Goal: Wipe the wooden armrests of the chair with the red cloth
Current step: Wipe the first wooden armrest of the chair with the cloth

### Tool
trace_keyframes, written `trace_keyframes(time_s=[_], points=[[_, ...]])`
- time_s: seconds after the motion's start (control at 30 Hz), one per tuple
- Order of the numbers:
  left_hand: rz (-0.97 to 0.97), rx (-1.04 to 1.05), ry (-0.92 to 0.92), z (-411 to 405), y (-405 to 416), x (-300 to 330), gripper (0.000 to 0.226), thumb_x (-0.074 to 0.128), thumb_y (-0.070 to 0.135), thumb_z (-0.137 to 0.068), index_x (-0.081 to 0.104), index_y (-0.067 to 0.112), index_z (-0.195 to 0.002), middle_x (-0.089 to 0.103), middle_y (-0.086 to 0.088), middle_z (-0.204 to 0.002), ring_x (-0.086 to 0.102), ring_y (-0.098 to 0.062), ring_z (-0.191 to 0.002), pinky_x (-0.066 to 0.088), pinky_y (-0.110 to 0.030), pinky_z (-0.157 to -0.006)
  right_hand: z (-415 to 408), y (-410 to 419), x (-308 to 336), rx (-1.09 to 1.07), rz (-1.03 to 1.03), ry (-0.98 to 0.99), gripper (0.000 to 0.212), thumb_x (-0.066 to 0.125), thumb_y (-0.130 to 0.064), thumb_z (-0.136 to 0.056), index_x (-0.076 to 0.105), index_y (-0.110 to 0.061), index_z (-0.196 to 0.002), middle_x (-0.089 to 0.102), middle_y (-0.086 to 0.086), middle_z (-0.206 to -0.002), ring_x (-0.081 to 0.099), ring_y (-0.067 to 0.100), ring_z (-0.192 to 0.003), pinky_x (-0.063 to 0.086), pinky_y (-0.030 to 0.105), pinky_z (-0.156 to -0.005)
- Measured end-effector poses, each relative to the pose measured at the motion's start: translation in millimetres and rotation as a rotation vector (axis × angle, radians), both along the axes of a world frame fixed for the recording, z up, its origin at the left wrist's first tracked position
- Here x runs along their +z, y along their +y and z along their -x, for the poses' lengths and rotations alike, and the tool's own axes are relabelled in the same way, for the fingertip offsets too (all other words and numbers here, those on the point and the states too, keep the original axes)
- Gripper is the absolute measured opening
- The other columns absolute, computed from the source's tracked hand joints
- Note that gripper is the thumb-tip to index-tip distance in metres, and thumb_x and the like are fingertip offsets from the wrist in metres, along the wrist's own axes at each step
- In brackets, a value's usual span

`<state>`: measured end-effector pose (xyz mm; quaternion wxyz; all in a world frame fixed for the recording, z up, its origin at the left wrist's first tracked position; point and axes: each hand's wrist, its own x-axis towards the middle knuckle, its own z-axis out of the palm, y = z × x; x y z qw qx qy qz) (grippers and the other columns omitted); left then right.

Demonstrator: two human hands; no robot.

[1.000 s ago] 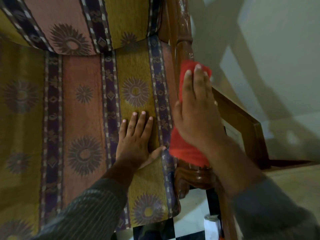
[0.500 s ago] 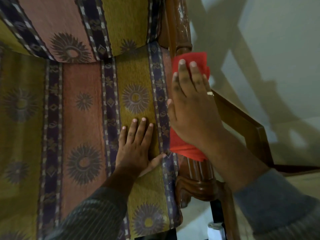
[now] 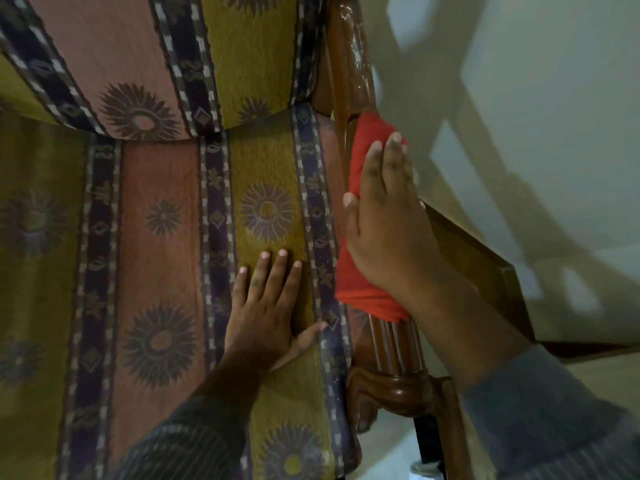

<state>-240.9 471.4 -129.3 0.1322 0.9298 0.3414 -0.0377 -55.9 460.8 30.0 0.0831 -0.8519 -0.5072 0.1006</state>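
Note:
The red cloth (image 3: 358,271) lies folded along the chair's right wooden armrest (image 3: 394,348), a glossy brown fluted rail. My right hand (image 3: 388,223) presses flat on the cloth, fingers pointing toward the chair back, thumb hooked over the inner side. The armrest's carved front end (image 3: 391,389) shows below the cloth, and its far part (image 3: 349,74) rises beside the backrest. My left hand (image 3: 270,303) rests palm down, fingers spread, on the patterned seat cushion (image 3: 156,237) just left of the armrest, holding nothing. No left armrest is in view.
The striped backrest cushion (image 3: 145,57) hangs over the seat at the top. A pale wall (image 3: 536,98) stands close on the right, with a wooden frame piece (image 3: 485,258) between it and the armrest. Light floor (image 3: 381,455) shows below the chair's front.
My right hand has slid the red cloth farther along the armrest toward the chair back, uncovering more of the fluted front part. My left hand stays planted on the seat.

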Motion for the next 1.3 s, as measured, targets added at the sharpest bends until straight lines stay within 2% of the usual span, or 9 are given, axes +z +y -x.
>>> trace_keyframes(time_s=[0.13, 0.27, 0.47, 0.6, 0.7, 0.83, 0.93, 1.1, 1.3], points=[[0.001, 0.003, -0.003, -1.1, -0.5, -1.0, 0.103, 0.028, 0.085, -0.082, 0.022, 0.015, -0.157, 0.019, -0.010, -0.166, 0.013, -0.034, -0.153, 0.013, -0.061, -0.121, -0.8, 3.1, 0.6, 0.145, 0.060, -0.176, 0.068, 0.032, -0.030, -0.102, 0.002, 0.000, -0.155, -0.003, 0.023, -0.165, -0.006, 0.037, -0.153, 0.004, 0.048, -0.123], [0.010, 0.008, 0.025, -0.9, -1.4, 0.5, 0.103, 0.026, 0.086, -0.082, 0.018, 0.017, -0.158, 0.015, -0.008, -0.167, 0.009, -0.032, -0.154, 0.010, -0.059, -0.122, -11.2, 35.0, -0.9, 0.245, 0.085, -0.286, 0.065, 0.037, -0.029, -0.100, 0.016, 0.002, -0.154, 0.006, 0.021, -0.166, 0.002, 0.035, -0.154, 0.005, 0.048, -0.124], [-0.003, 0.004, 0.005, 0.0, -0.1, 0.3, 0.102, 0.022, 0.086, -0.083, 0.018, 0.017, -0.158, 0.015, -0.008, -0.167, 0.010, -0.032, -0.154, 0.011, -0.059, -0.122, -14.1, 38.0, 3.1, -0.011, 0.000, -0.005, 0.067, 0.031, -0.030, -0.106, -0.004, 0.000, -0.155, -0.008, 0.021, -0.166, -0.005, 0.034, -0.154, 0.005, 0.040, -0.123], [0.004, 0.001, -0.001, 0.8, 0.0, -0.5, 0.102, 0.021, 0.087, -0.082, 0.019, 0.017, -0.158, 0.014, -0.007, -0.167, 0.009, -0.031, -0.154, 0.010, -0.059, -0.122, 4.0, 4.4, 3.9, -0.040, 0.004, 0.022, 0.067, 0.030, -0.033, -0.106, -0.006, -0.003, -0.155, -0.008, 0.021, -0.166, -0.005, 0.033, -0.154, 0.006, 0.041, -0.121], [0.021, 0.011, 0.007, 0.3, 1.0, 1.7, 0.102, 0.018, 0.087, -0.082, 0.018, 0.019, -0.158, 0.013, -0.006, -0.167, 0.006, -0.030, -0.155, 0.009, -0.059, -0.122, 28.4, -27.2, 0.1, 0.063, 0.084, -0.128, 0.068, 0.029, -0.032, -0.101, 0.002, 0.000, -0.155, -0.002, 0.025, -0.165, -0.002, 0.038, -0.153, 0.009, 0.050, -0.124], [0.020, 0.008, 0.021, 0.5, -0.2, 1.7, 0.102, 0.017, 0.087, -0.082, 0.013, 0.020, -0.158, 0.009, -0.005, -0.168, 0.002, -0.029, -0.155, 0.006, -0.057, -0.123, 27.4, -26.9, -6.2, 0.242, 0.090, -0.297, 0.066, 0.030, -0.030, -0.096, 0.022, 0.003, -0.151, 0.020, 0.026, -0.162, 0.014, 0.039, -0.152, 0.017, 0.055, -0.122], [0.016, 0.009, 0.012, 2.9, 1.4, -0.7, 0.103, 0.015, 0.088, -0.081, 0.010, 0.020, -0.159, 0.006, -0.005, -0.168, -0.001, -0.028, -0.155, 0.003, -0.056, -0.123, 16.6, -24.0, -8.0, 0.232, 0.023, -0.241, 0.063, 0.032, -0.031, -0.099, 0.021, 0.001, -0.153, 0.019, 0.022, -0.163, 0.013, 0.035, -0.153, 0.014, 0.050, -0.124], [0.005, 0.012, 0.023, 0.6, 1.1, 2.7, 0.105, 0.007, 0.089, -0.079, 0.008, 0.020, -0.159, 0.003, -0.004, -0.168, -0.004, -0.028, -0.155, 0.001, -0.056, -0.124, 30.3, -66.0, -6.2, -0.017, -0.058, 0.093, 0.068, 0.030, -0.035, -0.106, -0.005, -0.006, -0.156, -0.009, 0.015, -0.167, -0.008, 0.029, -0.154, 0.005, 0.040, -0.122], [0.014, 0.015, -0.002, -0.2, -1.4, 7.1, 0.105, 0.004, 0.088, -0.079, 0.014, 0.019, -0.158, 0.009, -0.006, -0.168, 0.003, -0.030, -0.155, 0.005, -0.056, -0.123, 66.2, -108.1, -16.8, 0.195, 0.124, -0.245, 0.078, 0.046, -0.035, -0.098, 0.005, -0.001, -0.155, 0.001, 0.024, -0.165, 0.000, 0.039, -0.153, 0.016, 0.058, -0.122]])
